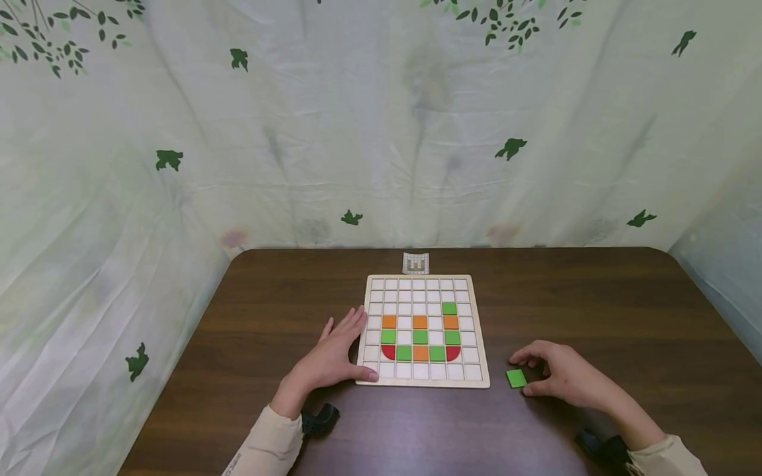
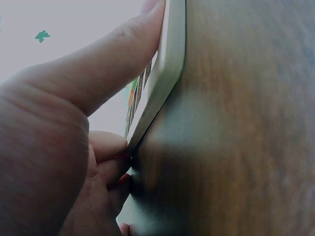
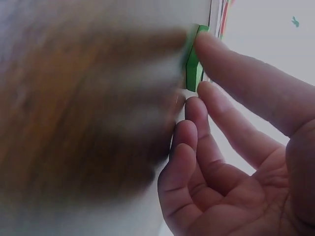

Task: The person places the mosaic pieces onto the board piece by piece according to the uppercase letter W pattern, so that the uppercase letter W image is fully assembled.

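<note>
A square wooden board [image 1: 421, 373] with a grid of white cells lies on the table. Green, orange and red tiles fill several of its cells, with a green tile [image 1: 449, 308] standing highest at the right. Along the board's left edge rests my left hand [image 1: 327, 357], fingers extended, its thumb touching the near left corner. To the right of the board, my right hand [image 1: 562, 373] pinches a loose green square tile [image 1: 516, 378] between thumb and index finger. In the right wrist view this green tile [image 3: 193, 71] is edge-on, and the other fingers curl beside it.
A small card [image 1: 415, 263] with a printed grid pattern lies just beyond the board's far edge. The brown wooden table [image 1: 286, 291] extends on both sides. Behind it hangs a pale curtain [image 1: 381, 132] with leaf and bird prints.
</note>
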`<state>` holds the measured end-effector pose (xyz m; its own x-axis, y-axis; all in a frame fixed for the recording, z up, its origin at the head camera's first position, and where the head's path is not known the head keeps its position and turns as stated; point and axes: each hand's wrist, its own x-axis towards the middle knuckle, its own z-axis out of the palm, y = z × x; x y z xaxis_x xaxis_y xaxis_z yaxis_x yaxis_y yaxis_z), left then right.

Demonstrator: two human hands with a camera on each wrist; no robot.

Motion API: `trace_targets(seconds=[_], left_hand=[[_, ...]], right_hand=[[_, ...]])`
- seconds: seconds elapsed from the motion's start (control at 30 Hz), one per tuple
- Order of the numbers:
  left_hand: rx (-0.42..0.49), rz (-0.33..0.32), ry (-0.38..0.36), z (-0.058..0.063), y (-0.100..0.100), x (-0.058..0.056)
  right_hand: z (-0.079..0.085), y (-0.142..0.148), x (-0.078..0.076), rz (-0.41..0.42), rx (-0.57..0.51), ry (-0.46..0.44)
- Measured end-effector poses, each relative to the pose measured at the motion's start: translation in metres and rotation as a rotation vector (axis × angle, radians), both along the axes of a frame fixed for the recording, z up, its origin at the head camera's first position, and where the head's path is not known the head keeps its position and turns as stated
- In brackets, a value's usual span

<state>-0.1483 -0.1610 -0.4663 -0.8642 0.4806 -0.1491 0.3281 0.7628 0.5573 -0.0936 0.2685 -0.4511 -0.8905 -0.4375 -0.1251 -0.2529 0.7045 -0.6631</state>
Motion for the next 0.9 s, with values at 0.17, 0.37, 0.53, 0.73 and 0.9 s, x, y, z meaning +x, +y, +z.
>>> trace_targets(seconds=[0.17,0.37,0.53,0.73,0.9], left_hand=[[0.006,0.004,-0.005,0.0,0.0001,0.0003],[0.008,0.005,-0.007,-0.0001,-0.0004,0.0003],[0.009,0.007,-0.008,-0.0006,-0.0006,0.0],[0.005,0.005,-0.008,-0.0008,-0.0006,-0.0003],[0.006,0.0,-0.003,-0.0004,-0.0007,-0.0002]], right_hand=[[-0.0007,-0.0002,0.0001,0.012,0.001,0.009],[-0.0021,-0.0007,0.0001,0.028,-0.001,0.044],[-0.0019,-0.0022,-0.0004,0.021,0.007,0.044],[-0.0007,-0.003,0.0,0.016,0.0,0.029],[0.0011,-0.0041,-0.0006,0.002,0.018,0.032]])
